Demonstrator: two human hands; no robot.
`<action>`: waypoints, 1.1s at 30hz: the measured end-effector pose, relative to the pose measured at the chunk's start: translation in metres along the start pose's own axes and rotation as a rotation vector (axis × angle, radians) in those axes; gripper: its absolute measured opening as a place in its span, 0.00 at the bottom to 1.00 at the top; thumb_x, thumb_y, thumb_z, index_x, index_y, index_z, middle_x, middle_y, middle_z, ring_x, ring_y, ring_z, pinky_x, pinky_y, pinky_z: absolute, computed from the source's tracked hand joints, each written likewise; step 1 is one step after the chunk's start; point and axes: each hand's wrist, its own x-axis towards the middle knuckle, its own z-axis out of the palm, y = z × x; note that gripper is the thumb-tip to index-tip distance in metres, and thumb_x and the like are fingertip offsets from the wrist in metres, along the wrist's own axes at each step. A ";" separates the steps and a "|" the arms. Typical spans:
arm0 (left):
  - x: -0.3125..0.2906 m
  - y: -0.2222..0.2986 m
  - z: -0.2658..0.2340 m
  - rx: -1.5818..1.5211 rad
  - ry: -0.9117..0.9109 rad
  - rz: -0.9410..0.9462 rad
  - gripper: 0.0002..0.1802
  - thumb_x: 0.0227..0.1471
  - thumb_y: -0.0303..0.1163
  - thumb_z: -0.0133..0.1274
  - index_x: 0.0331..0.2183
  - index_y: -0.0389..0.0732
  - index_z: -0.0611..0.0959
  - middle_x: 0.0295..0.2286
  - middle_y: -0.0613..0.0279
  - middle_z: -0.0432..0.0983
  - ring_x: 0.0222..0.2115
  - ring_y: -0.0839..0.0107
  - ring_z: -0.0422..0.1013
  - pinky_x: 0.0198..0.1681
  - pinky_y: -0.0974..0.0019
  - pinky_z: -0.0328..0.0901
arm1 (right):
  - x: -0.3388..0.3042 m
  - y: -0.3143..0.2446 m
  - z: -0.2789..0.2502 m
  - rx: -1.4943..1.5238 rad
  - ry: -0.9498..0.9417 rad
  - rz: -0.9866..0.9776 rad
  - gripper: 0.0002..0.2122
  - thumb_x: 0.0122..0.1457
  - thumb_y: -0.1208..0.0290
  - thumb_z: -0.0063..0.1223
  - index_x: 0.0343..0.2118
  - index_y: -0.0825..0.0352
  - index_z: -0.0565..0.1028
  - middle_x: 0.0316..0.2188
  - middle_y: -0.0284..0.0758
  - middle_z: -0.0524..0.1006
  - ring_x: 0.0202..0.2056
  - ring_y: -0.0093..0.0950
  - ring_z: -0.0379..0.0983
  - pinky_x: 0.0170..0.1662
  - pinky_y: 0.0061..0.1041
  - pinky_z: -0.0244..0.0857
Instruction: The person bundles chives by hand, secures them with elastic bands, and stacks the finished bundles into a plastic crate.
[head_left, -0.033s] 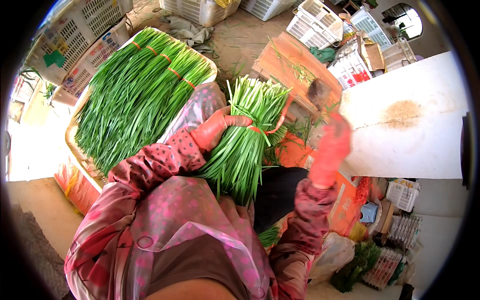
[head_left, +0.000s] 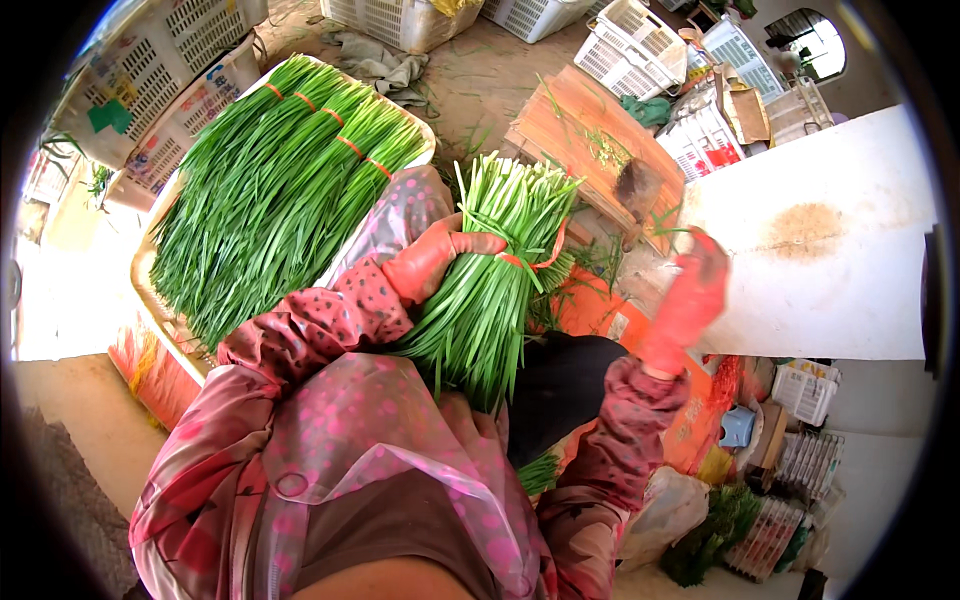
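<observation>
A bundle of garlic chives [head_left: 480, 310] rests on my lap, its pale cut ends pointing away and its green leaves toward me. An orange-red band [head_left: 540, 262] circles it, with a loop standing out on the right. My left hand [head_left: 428, 262], in a red rubber glove, is closed around the bundle's left side, thumb across the band. To the right, apart from the bundle, my red-gloved right hand [head_left: 690, 300] is raised with curled fingers, slightly blurred. A thin green chive leaf [head_left: 672, 230] shows at its fingertips.
Tied chive bundles [head_left: 290, 190] fill a pale tray [head_left: 146, 262] on the left. A wooden board [head_left: 590, 130] with leaf scraps lies ahead, beside a white slab [head_left: 810, 240]. Plastic crates [head_left: 630, 45] stand at the back; more chives [head_left: 712, 535] lie at lower right.
My right hand has swung farther right, away from the bundle, and a green leaf now shows at its fingertips. The band's loop sits closer to the bundle. My left hand keeps its hold.
</observation>
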 end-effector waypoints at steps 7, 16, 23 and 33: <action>0.007 -0.011 -0.005 0.026 0.090 0.028 0.25 0.54 0.34 0.60 0.50 0.32 0.74 0.36 0.55 0.80 0.34 0.68 0.78 0.39 0.64 0.74 | -0.070 -0.001 0.046 -0.139 -0.354 -0.697 0.18 0.50 0.69 0.67 0.46 0.59 0.78 0.30 0.34 0.77 0.28 0.32 0.74 0.32 0.29 0.69; 0.004 -0.007 0.000 0.075 0.054 -0.012 0.26 0.54 0.37 0.61 0.50 0.32 0.75 0.38 0.57 0.80 0.35 0.69 0.78 0.40 0.65 0.73 | -0.060 0.020 0.076 -0.152 -0.124 -0.487 0.07 0.56 0.71 0.56 0.38 0.62 0.75 0.30 0.38 0.78 0.32 0.39 0.76 0.36 0.37 0.69; 0.004 -0.005 0.001 -0.141 0.009 -0.082 0.20 0.55 0.33 0.57 0.47 0.32 0.77 0.36 0.54 0.81 0.31 0.66 0.80 0.37 0.63 0.76 | 0.014 0.041 -0.018 -0.360 -0.142 0.022 0.16 0.60 0.68 0.54 0.51 0.64 0.75 0.36 0.36 0.79 0.33 0.27 0.75 0.40 0.28 0.68; -0.002 0.001 0.007 -0.066 0.017 -0.079 0.19 0.57 0.35 0.54 0.47 0.34 0.77 0.34 0.56 0.81 0.32 0.68 0.79 0.38 0.65 0.75 | -0.083 0.001 0.060 -0.091 -0.532 -0.573 0.19 0.51 0.73 0.62 0.48 0.63 0.75 0.33 0.43 0.77 0.32 0.41 0.74 0.34 0.39 0.67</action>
